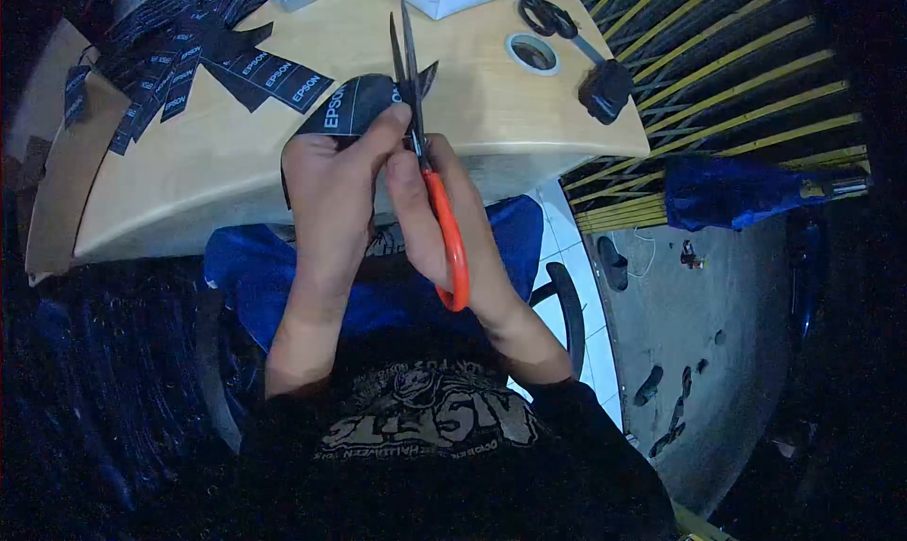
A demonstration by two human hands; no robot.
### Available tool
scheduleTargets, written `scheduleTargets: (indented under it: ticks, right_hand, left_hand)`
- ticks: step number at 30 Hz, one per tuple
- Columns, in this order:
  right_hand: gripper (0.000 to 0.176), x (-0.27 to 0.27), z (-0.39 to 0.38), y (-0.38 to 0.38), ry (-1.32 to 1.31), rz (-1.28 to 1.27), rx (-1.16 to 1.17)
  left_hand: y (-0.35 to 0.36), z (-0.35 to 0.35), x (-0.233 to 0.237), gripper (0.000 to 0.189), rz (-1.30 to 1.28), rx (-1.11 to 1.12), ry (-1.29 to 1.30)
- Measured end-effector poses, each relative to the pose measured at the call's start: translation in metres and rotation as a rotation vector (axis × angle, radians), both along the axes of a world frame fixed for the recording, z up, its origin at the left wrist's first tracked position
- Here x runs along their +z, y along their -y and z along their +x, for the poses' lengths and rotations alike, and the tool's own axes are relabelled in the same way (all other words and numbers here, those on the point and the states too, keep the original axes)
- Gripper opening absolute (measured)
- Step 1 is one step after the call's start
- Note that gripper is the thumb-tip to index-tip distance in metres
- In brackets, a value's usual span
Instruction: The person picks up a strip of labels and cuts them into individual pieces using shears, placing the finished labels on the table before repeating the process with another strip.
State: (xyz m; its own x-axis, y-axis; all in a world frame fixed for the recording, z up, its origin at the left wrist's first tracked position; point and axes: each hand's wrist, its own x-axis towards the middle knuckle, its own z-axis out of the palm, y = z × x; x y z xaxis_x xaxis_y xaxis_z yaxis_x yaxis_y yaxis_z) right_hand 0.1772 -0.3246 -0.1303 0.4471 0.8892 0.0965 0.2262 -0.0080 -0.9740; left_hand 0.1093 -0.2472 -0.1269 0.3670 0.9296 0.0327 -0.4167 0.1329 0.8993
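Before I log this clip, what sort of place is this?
Probably a small workshop or home work desk for trimming printed labels: a wooden table carries a pile of black EPSON strips, orange-handled scissors are set to a held strip, and black scissors and a tape roll lie nearby.

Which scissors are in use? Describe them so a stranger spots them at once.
Start at the pale wooden table. At its near edge the right hand holds the scissors, blades parted on a black EPSON strip pinched by the left hand. Their orange handle sets them apart from the black-handled scissors at the far edge.
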Motion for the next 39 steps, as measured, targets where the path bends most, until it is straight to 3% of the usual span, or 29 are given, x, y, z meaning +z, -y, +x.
scheduleTargets:
  ticks: [18,20,24,25,33,39]
  right_hand:
    - [0.036,-0.009,0.003,-0.007,0.054,0.051,-0.031]
    - [0.034,-0.007,0.006,-0.006,-0.211,0.068,0.033]
    - [0.024,-0.001,0.010,0.001,-0.230,0.105,0.044]
    - [0.018,0.005,0.006,0.002,-0.370,0.152,0.064]
    - [0.018,0.002,0.010,0.004,-0.287,0.022,0.068]
    - [0.017,0.017,0.027,0.007,-0.243,-0.002,0.104]
  left_hand:
    - [-0.002,-0.004,-0.003,0.007,-0.006,-0.009,0.039]
    - [0.002,-0.008,-0.001,0.011,0.008,0.072,0.066]
    - [0.016,-0.028,-0.016,0.011,0.080,0.023,0.036]
    - [0.024,-0.029,-0.016,0.012,0.056,0.011,0.061]
    - [0.029,-0.044,-0.021,0.013,0.065,-0.099,0.009]
    - [0.025,-0.039,-0.020,0.011,0.020,0.000,0.100]
